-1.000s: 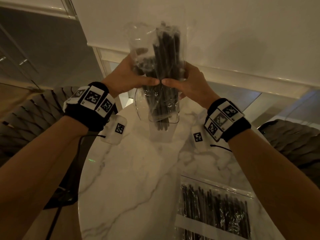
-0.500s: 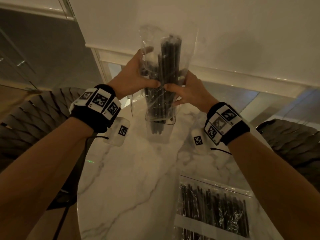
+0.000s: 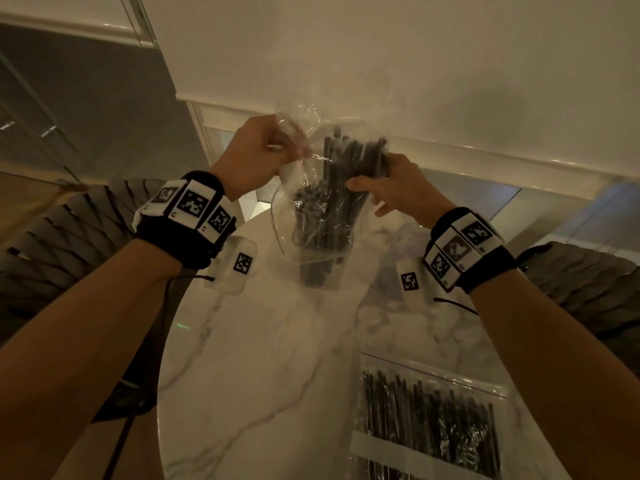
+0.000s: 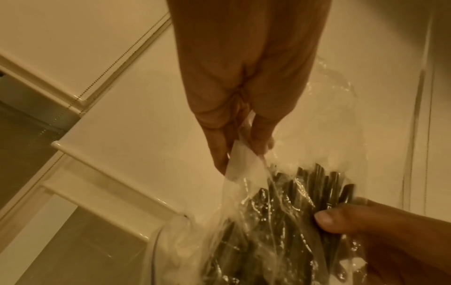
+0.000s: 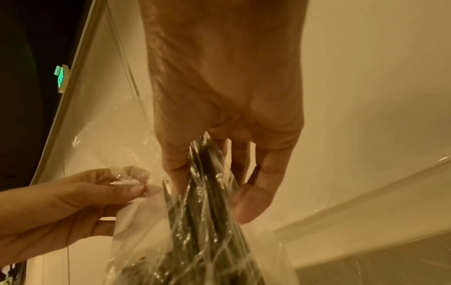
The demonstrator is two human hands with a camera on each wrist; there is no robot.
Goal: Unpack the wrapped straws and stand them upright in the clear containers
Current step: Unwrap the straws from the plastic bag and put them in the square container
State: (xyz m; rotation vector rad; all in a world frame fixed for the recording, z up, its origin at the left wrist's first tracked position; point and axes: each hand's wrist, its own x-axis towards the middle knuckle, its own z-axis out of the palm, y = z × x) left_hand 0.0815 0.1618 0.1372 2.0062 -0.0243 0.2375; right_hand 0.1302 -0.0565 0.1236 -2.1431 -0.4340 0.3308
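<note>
The left hand (image 3: 256, 157) pinches the top edge of a clear plastic bag (image 3: 311, 188) between thumb and fingertips, lifted a little above the right hand (image 3: 391, 188). In the left wrist view a white strip of the bag shows between the pinching fingers (image 4: 261, 140). The right hand grips the upper part of a bundle of black straws (image 3: 349, 174) through the film, thumb on the near side and fingers behind. Below both hands, the straws' lower ends stand inside a clear container (image 3: 318, 271) on the marble desk (image 3: 270, 375), tilted slightly toward the right hand. Nearer the person, under the right forearm, a second bag of black straws (image 3: 429, 427) lies flat on the desk, unopened.
</note>
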